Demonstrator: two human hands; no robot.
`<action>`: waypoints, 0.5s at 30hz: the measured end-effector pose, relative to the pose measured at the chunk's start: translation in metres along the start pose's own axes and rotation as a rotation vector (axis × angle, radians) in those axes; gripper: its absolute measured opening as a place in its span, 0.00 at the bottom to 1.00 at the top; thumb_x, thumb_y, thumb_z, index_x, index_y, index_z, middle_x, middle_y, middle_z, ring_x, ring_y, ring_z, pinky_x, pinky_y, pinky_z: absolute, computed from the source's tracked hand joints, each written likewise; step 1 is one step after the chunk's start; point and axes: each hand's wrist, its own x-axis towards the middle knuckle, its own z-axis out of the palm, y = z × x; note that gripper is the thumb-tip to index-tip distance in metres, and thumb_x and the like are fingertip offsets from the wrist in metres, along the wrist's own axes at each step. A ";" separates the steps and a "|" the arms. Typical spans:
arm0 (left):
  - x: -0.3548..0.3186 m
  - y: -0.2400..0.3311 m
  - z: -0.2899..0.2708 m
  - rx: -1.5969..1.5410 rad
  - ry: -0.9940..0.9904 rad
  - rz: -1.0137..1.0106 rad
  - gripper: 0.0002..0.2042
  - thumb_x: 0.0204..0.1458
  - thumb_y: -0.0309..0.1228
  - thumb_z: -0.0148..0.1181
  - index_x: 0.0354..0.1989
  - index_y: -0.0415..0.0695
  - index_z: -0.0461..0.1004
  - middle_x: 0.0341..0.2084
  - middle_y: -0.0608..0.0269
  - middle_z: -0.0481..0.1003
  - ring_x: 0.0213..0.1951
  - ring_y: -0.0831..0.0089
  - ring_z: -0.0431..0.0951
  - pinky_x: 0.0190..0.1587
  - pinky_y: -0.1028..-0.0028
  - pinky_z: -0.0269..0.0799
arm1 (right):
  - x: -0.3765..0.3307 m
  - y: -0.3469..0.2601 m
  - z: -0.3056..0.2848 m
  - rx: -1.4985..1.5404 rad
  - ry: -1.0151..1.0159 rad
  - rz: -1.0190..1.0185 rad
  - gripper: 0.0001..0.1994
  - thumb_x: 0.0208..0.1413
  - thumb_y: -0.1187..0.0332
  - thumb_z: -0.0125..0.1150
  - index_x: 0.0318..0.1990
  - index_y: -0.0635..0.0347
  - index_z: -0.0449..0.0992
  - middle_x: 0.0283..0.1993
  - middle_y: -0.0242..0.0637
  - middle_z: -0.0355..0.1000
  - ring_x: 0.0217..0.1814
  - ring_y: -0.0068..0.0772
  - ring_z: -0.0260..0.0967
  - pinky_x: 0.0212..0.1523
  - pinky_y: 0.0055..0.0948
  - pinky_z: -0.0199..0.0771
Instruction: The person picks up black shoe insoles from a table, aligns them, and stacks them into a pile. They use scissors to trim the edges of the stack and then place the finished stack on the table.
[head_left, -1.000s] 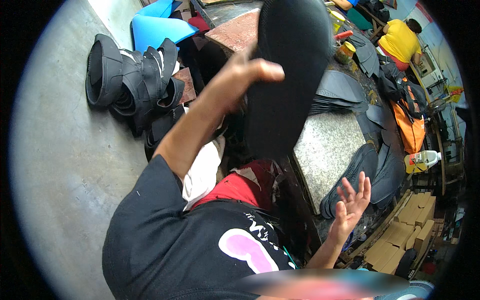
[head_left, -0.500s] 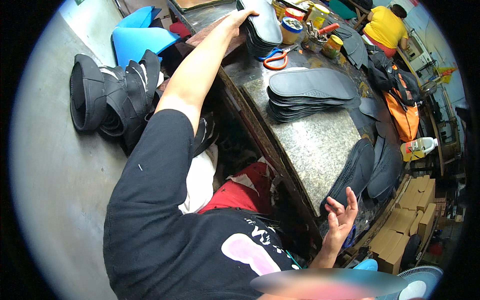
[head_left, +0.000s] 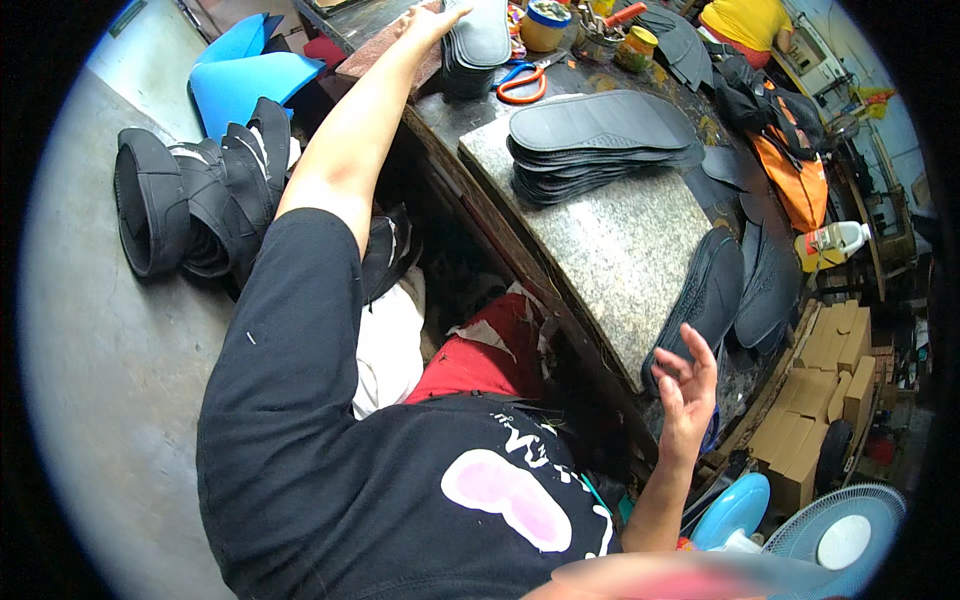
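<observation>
My left arm reaches to the far edge of the worktable, and my left hand [head_left: 428, 24] is at the side of a stack of black insoles [head_left: 478, 42]. Its fingers are apart, one of them stretched out over the top insole. Raised above the table's near right end is my right hand [head_left: 688, 390], open, palm turned up and fingers bent, holding nothing. Just beyond it lies a smaller pile of black insoles [head_left: 705, 285]. A larger insole stack [head_left: 600, 125] rests on the speckled stone slab [head_left: 620, 240].
Orange-and-blue-handled scissors [head_left: 522, 88], jars [head_left: 545, 25] and a tool tin [head_left: 598, 42] stand beyond the slab. More insoles [head_left: 768, 290] lie right of it. Black shoe uppers [head_left: 200, 200] are at left; cardboard boxes [head_left: 805, 400] and a fan [head_left: 840, 540] at right. A person in yellow [head_left: 745, 22] is at the back.
The whole view has shifted, so the table sits higher and further left. My left hand has drawn back slightly toward the far stack's edge. My right hand stays raised, fingers apart.
</observation>
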 end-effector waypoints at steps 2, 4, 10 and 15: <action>-0.015 0.020 -0.008 -0.020 0.165 0.190 0.34 0.49 0.58 0.58 0.54 0.40 0.76 0.52 0.45 0.75 0.52 0.54 0.76 0.54 0.62 0.70 | 0.011 -0.006 0.005 0.028 -0.057 -0.003 0.31 0.54 0.73 0.61 0.66 0.65 0.59 0.67 0.42 0.60 0.58 0.33 0.68 0.55 0.30 0.72; -0.033 0.052 -0.008 -0.205 0.123 0.393 0.33 0.52 0.58 0.57 0.54 0.40 0.75 0.52 0.45 0.75 0.52 0.54 0.76 0.54 0.63 0.70 | 0.027 -0.010 0.015 0.072 -0.115 0.050 0.30 0.57 0.71 0.60 0.67 0.65 0.59 0.66 0.45 0.60 0.58 0.35 0.68 0.55 0.31 0.72; -0.111 0.140 0.016 -0.137 -0.761 0.285 0.33 0.62 0.59 0.41 0.63 0.44 0.69 0.58 0.51 0.72 0.58 0.62 0.71 0.62 0.70 0.60 | 0.116 0.003 0.066 0.370 -0.191 0.223 0.37 0.62 0.54 0.58 0.70 0.64 0.50 0.66 0.54 0.59 0.60 0.45 0.67 0.57 0.39 0.73; -0.150 0.171 0.012 -0.558 -0.767 0.243 0.27 0.60 0.48 0.52 0.61 0.41 0.68 0.53 0.53 0.74 0.52 0.67 0.74 0.55 0.69 0.68 | 0.185 0.014 0.105 0.580 -0.128 0.361 0.46 0.59 0.44 0.58 0.72 0.62 0.41 0.70 0.61 0.48 0.65 0.53 0.60 0.59 0.48 0.71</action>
